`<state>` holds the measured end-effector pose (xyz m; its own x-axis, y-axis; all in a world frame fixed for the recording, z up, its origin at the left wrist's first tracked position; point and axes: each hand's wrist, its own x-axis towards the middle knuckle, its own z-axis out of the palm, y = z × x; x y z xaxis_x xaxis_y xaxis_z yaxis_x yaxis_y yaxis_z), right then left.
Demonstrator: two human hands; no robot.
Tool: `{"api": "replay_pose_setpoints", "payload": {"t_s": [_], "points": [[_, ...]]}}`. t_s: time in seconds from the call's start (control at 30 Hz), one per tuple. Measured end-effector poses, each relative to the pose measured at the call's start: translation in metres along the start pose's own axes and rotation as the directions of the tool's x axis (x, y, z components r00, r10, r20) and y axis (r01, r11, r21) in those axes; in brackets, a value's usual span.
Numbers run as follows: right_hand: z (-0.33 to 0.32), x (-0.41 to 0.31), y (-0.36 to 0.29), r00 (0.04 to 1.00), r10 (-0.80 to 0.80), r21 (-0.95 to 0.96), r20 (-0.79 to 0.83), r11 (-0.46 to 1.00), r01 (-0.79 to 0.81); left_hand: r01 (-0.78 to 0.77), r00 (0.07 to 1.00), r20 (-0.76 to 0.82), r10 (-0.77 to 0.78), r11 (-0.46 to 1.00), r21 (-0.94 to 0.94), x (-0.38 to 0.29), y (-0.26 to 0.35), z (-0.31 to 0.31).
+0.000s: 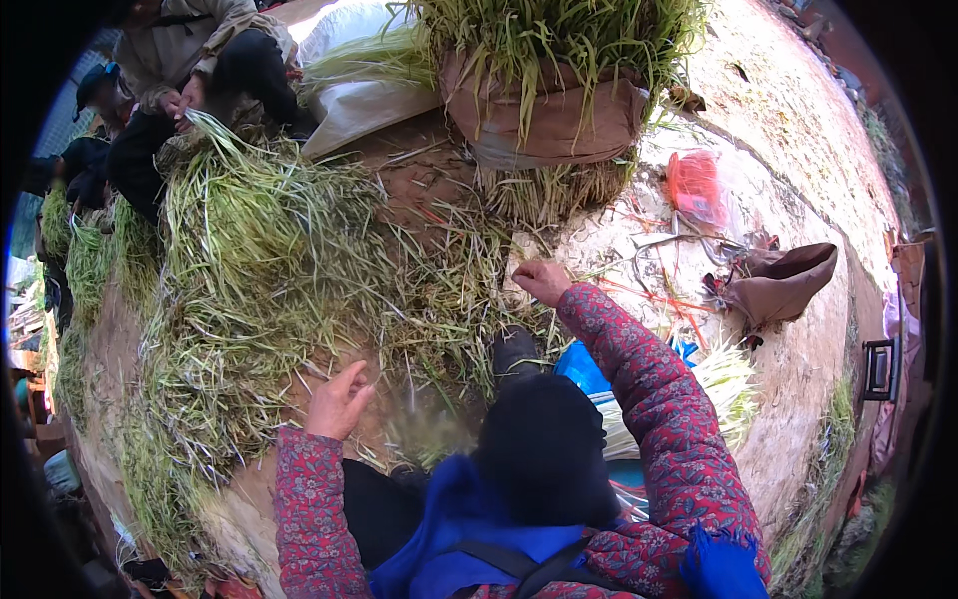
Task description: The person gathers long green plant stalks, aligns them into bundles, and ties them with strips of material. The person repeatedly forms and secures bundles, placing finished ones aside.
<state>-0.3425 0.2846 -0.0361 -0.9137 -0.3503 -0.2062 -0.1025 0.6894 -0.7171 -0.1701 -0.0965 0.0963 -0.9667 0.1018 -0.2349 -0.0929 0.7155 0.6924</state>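
Observation:
My left hand [340, 400] hovers above the ground beside a heap of loose green leafy stalks [247, 247], its fingers loosely bent and apart, with nothing seen in it. Farther forward, my right hand [542, 281] has its fingers curled together; no held thing shows. Below it, trimmed leaf scraps [449, 299] litter the ground in front of my dark boot [516, 348]. To the right of my knee lies a bundle of pale stems [726, 385], partly hidden by my sleeve, with blue plastic [584, 367] next to it.
A big bundle of green stalks wrapped in brown cloth [539, 112] stands ahead. At right are orange-red twine in a clear bag [696, 187] and a brown cloth shoe or bag [786, 281]. A seated person [202, 67] holds stalks at upper left; another person sits beyond.

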Motion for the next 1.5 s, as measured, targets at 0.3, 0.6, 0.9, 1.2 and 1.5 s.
{"api": "replay_pose_setpoints", "payload": {"t_s": [0.3,0.6,0.9,1.2,1.5], "points": [[0.1,0.142,0.019,0.959,-0.235,-0.04,-0.159,0.972,0.231,0.097,0.989,0.097,-0.113,0.983,0.154,0.017,-0.001,-0.008],[0.122,0.176,0.03,0.989,0.051,-0.412,-0.137,0.905,-0.104,0.087,0.989,0.107,-0.103,0.985,0.148,0.018,-0.002,-0.017],[0.105,0.135,0.018,0.98,0.036,0.298,-0.197,0.954,0.024,0.066,0.993,0.083,-0.08,0.984,0.164,0.012,-0.005,-0.021],[0.073,0.085,-0.014,0.984,0.092,0.855,0.152,0.488,-0.177,0.1,0.99,0.083,-0.116,0.98,0.175,0.01,-0.011,-0.02],[0.067,0.069,0.016,0.985,0.145,0.392,0.09,0.904,-0.169,0.13,0.988,0.051,-0.143,0.971,0.199,0.006,-0.014,-0.019]]}}
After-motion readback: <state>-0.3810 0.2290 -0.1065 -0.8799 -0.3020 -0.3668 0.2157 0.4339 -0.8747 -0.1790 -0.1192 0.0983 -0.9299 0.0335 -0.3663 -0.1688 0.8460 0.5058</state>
